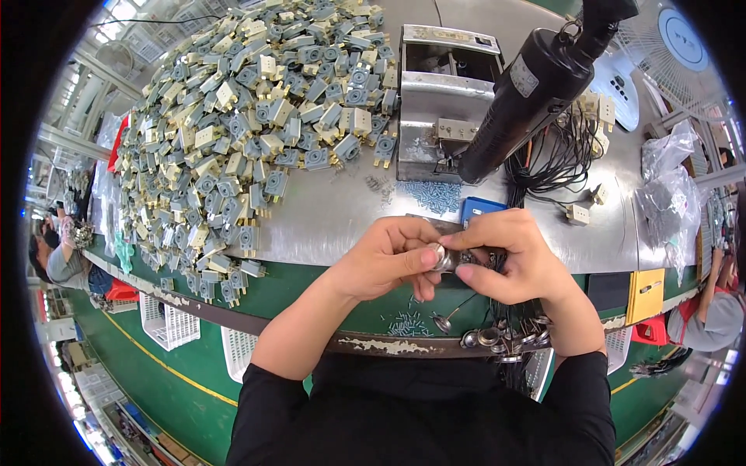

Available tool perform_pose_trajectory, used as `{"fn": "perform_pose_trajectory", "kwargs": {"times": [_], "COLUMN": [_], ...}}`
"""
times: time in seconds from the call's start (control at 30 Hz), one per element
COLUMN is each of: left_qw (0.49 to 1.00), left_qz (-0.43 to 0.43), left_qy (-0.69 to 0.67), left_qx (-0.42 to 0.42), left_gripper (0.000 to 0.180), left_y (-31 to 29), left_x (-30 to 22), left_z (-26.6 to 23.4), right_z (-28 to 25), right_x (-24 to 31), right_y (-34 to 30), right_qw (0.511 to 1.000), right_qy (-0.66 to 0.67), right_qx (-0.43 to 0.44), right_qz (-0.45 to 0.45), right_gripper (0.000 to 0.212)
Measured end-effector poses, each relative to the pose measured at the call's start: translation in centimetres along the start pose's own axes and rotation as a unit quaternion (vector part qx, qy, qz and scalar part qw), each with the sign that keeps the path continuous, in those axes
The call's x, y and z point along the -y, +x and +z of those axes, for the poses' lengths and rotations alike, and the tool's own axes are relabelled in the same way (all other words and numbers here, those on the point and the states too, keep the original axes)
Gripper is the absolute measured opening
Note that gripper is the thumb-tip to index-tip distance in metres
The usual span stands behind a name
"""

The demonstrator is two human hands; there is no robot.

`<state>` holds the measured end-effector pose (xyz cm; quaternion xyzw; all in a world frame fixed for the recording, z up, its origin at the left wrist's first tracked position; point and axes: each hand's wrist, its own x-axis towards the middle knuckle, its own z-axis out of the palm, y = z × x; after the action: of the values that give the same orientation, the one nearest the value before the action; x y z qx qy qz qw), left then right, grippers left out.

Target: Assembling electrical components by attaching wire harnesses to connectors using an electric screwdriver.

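Near the front of the bench, my left hand (388, 258) pinches a small round metal disc (441, 258) between thumb and fingers. From the other side my right hand (514, 252) closes in, its thumb and fingers meeting at the same disc. What else lies between the fingers is partly hidden. Below my hands, a scatter of small screws (407, 324) lies on the green mat. Beside it are several round metal discs with dark wires (489, 336) at the bench edge. Just beyond my fingers sits a blue box (482, 208), with a spread of bluish screws (432, 196) next to it.
A large heap of grey and cream plug-like housings (256, 109) covers the left of the bench. A black cylindrical tool (517, 101) hangs before a metal machine (447, 93). Black cables (556, 155), a fan (680, 46) and plastic bags (672, 202) stand to the right.
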<state>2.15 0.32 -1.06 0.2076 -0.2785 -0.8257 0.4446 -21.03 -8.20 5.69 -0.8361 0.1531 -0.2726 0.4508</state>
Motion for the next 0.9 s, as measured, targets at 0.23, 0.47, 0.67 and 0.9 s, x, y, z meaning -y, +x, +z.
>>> {"fn": "perform_pose_trajectory", "kwargs": {"times": [0.23, 0.47, 0.67, 0.9], "left_qw": [0.899, 0.947, 0.862, 0.458], "left_qz": [0.209, 0.201, 0.223, 0.208], "left_qy": [0.332, 0.202, 0.425, 0.742], "left_qx": [-0.196, -0.152, -0.162, -0.444], "left_gripper": [0.016, 0.019, 0.026, 0.028], "left_y": [0.8, 0.5, -0.5, 0.4], "left_x": [0.7, 0.8, -1.5, -6.6], "left_z": [3.1, 2.1, 1.7, -2.0], "right_z": [1.4, 0.9, -1.1, -2.8], "right_x": [-0.3, -0.2, 1.4, 0.2], "right_y": [0.0, 0.3, 0.7, -1.4], "right_qw": [0.998, 0.999, 0.989, 0.923], "right_qy": [0.005, -0.014, -0.104, -0.326], "right_qx": [-0.043, -0.020, 0.023, 0.146], "right_qz": [0.044, 0.032, 0.102, 0.141], "right_gripper": [0.037, 0.044, 0.045, 0.025]}}
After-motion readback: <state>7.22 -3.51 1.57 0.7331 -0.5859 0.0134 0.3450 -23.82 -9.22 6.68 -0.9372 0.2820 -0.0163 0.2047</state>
